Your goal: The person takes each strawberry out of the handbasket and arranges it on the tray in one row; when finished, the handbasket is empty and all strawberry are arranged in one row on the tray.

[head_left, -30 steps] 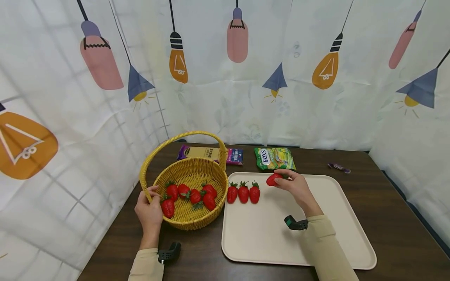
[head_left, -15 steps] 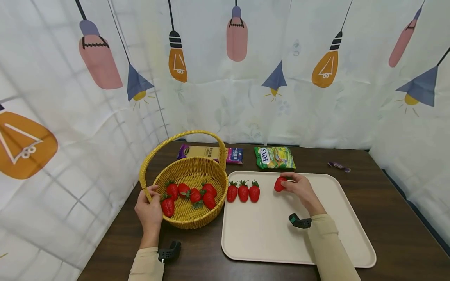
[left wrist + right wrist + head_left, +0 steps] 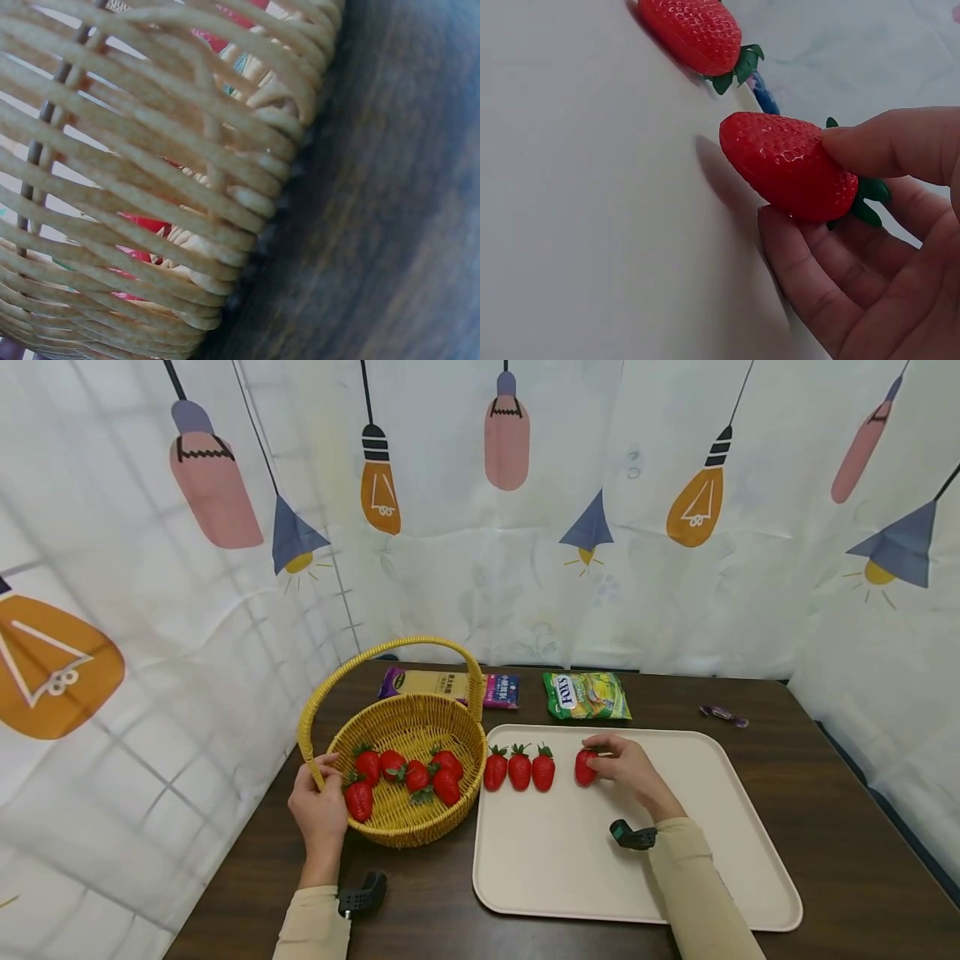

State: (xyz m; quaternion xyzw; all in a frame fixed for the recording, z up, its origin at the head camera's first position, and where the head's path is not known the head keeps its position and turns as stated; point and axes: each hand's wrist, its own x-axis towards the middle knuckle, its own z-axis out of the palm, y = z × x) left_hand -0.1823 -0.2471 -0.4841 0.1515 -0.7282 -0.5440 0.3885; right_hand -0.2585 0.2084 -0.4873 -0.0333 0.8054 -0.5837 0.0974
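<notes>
My right hand (image 3: 628, 770) pinches a red strawberry (image 3: 791, 161) with green leaves between thumb and fingers, close over the back of the cream tray (image 3: 570, 860). To its left, three strawberries (image 3: 520, 770) stand in a row on the tray, leaves toward the back. My left hand (image 3: 318, 806) grips the yellow wicker basket (image 3: 408, 837) at its left side, where the arched handle meets the rim. Inside the basket lie several more strawberries (image 3: 446, 787). In the left wrist view the woven wall (image 3: 150, 150) fills most of the frame, with red showing through its gaps.
Behind the basket lies a purple and gold snack packet (image 3: 427, 683). A green candy bag (image 3: 587, 696) sits just behind the tray, and a small purple wrapped candy (image 3: 723, 717) is at the back right. A printed curtain (image 3: 465, 568) hangs along the table's far edge.
The held strawberry has turned from lying sideways to tip-forward, and moved right, then back left and nearer the row. The left hand and basket have stayed in place.
</notes>
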